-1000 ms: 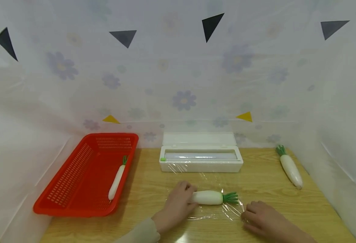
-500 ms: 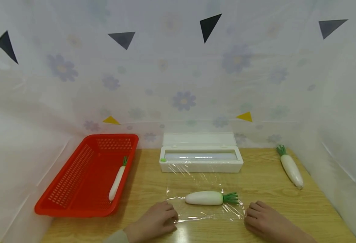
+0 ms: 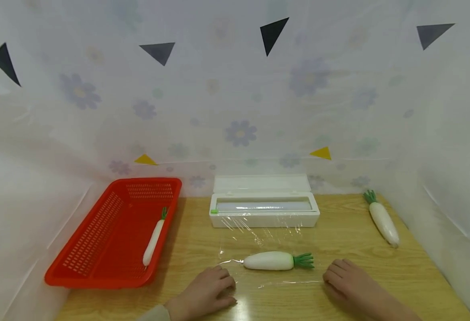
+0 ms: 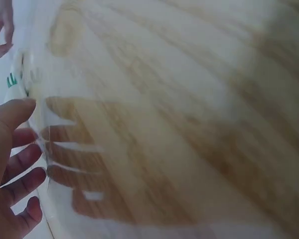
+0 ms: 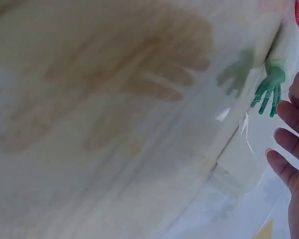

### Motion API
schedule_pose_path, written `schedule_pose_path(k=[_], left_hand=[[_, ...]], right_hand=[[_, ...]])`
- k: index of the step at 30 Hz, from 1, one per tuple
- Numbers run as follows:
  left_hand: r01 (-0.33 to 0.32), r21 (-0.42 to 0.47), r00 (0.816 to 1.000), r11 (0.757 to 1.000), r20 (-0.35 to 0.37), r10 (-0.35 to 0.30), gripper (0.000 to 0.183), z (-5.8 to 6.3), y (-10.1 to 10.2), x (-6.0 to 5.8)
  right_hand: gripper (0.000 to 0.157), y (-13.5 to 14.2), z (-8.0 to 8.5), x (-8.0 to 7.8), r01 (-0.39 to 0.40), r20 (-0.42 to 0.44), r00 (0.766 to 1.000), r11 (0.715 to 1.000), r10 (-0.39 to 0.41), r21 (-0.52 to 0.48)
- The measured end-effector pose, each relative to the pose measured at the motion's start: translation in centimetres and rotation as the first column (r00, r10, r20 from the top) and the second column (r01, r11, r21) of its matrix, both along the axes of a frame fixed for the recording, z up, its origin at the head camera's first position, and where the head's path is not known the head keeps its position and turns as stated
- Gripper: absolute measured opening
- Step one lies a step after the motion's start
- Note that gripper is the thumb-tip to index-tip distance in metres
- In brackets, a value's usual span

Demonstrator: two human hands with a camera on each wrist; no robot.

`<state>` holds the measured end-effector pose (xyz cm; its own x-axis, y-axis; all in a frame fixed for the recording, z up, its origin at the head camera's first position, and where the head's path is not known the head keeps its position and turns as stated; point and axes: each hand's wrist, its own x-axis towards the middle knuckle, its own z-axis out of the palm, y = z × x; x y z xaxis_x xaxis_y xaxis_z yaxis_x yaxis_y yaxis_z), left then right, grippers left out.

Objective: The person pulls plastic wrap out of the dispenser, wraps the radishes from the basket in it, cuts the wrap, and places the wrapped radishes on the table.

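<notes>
Currently, a white radish [image 3: 268, 261] lies between two hands

It rests on its side on a sheet of clear film [image 3: 255, 238] spread over the wooden counter [image 3: 339, 232], its green leaves [image 3: 304, 261] towards the right hand [image 3: 349, 283]. The left hand [image 3: 204, 290] is low at the film's near left corner; its fingers [image 4: 20, 162] are slightly bent and a little apart, the thumb clear of them. The right hand's fingers are loosely bent by the near right edge, yet I cannot tell whether thumb and forefinger pinch the film.

Behind the radish, the film runs up to a white box [image 3: 264, 219], lid raised, with a roll inside. To the left, a red basket [image 3: 98, 282] holds a slimmer white radish [image 3: 153, 243] near its right wall. Another leafy radish [image 3: 384, 223] lies at the counter's far right.
</notes>
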<state>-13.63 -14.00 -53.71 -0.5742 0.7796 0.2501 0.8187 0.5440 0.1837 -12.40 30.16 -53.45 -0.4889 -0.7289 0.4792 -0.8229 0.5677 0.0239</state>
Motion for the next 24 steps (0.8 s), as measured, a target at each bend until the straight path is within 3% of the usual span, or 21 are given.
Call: schedule_pose_path(k=[6, 8, 12, 14, 19, 24], left_hand=[[-0.039, -0.060, 0.995, 0.997, -0.099, 0.033, 0.010, 0.1, 0.1, 0.2], [-0.045, -0.033, 0.992, 0.998, -0.123, 0.041, 0.013, 0.2, 0.1, 0.1], [-0.077, 0.090, 0.990, 0.993, -0.115, 0.087, 0.015, 0.5, 0.1, -0.6], [-0.107, 0.149, 0.988, 0.983, -0.099, 0.123, 0.015, 0.8, 0.2, -1.1], [-0.217, 0.219, 0.975, 0.951, 0.004, 0.221, 0.012, 1.4, 0.7, -2.6], [-0.326, 0.238, 0.944, 0.915, 0.140, 0.300, 0.013, 1.2, 1.3, -3.7]], right_hand=[[0.005, -0.5, 0.8, -0.5, 0.062, 0.005, 0.998, 0.997, -0.062, -0.035], [0.009, -0.7, 1.0, -0.7, 0.076, -0.002, 0.997, 0.996, -0.077, -0.044], [0.031, -0.9, 1.4, -1.1, 0.107, -0.036, 0.993, 0.992, -0.110, -0.062], [0.043, -1.0, 1.5, -1.4, 0.113, -0.060, 0.991, 0.991, -0.118, -0.075], [0.047, -1.1, 1.5, -2.2, 0.138, -0.076, 0.987, 0.986, -0.145, -0.091], [0.047, -1.1, 1.2, -3.1, 0.164, -0.056, 0.984, 0.981, -0.171, -0.100]])
